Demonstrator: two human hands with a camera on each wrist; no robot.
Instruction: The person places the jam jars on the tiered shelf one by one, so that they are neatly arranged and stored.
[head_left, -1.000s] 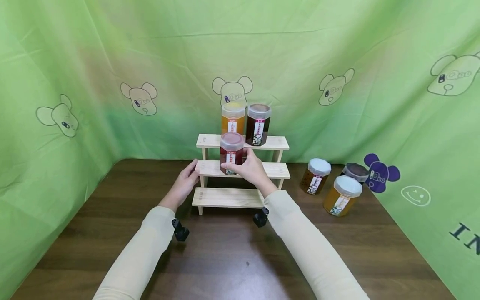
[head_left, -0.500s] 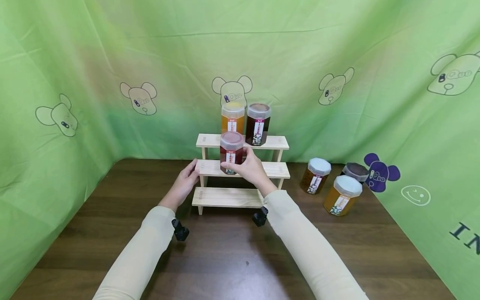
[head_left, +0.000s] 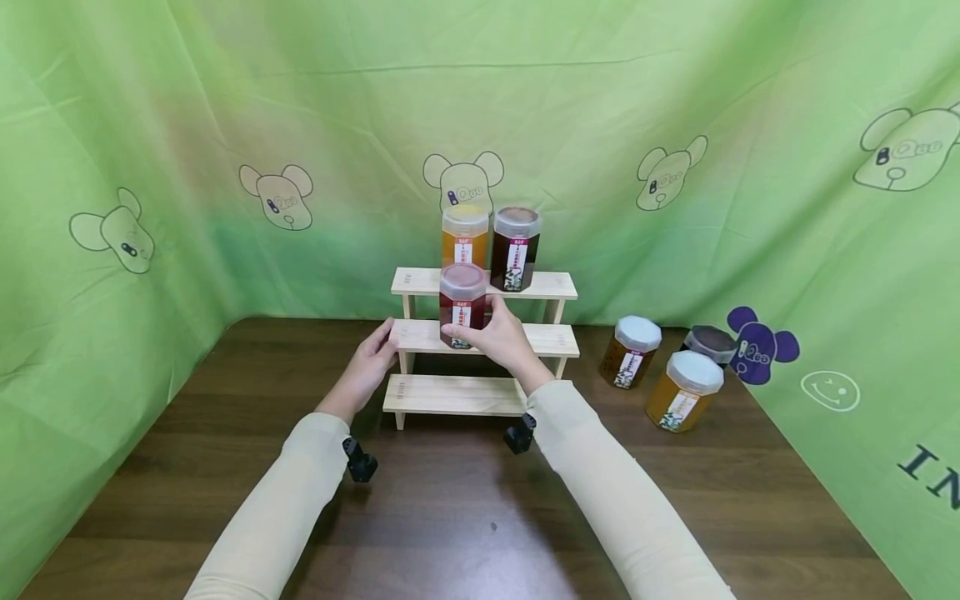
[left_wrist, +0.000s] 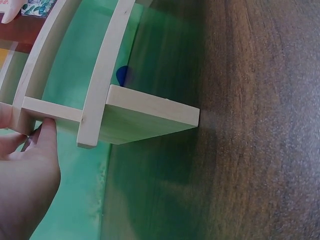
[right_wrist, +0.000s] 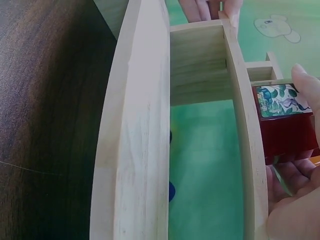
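A light wooden three-step rack (head_left: 461, 393) stands on the brown table. My left hand (head_left: 371, 371) pinches the left end of its middle step; in the left wrist view, the thumb and fingers (left_wrist: 47, 137) meet around that wooden corner. My right hand (head_left: 504, 335) grips a dark red jar (head_left: 462, 287) with a clear lid, upright at the middle step. From the right wrist view, fingers curl around the lower part of this red jar (right_wrist: 287, 132). Behind it on the top step are an orange jar (head_left: 465, 242), partly hidden, and a dark brown jar (head_left: 516, 254).
To the right on the table (head_left: 450, 517) stand a brown jar with a white lid (head_left: 632, 354), an amber jar with a white lid (head_left: 684, 396) and a dark-lidded jar (head_left: 711, 342), partly hidden. Green printed cloth (head_left: 337, 108) hangs behind and at both sides.
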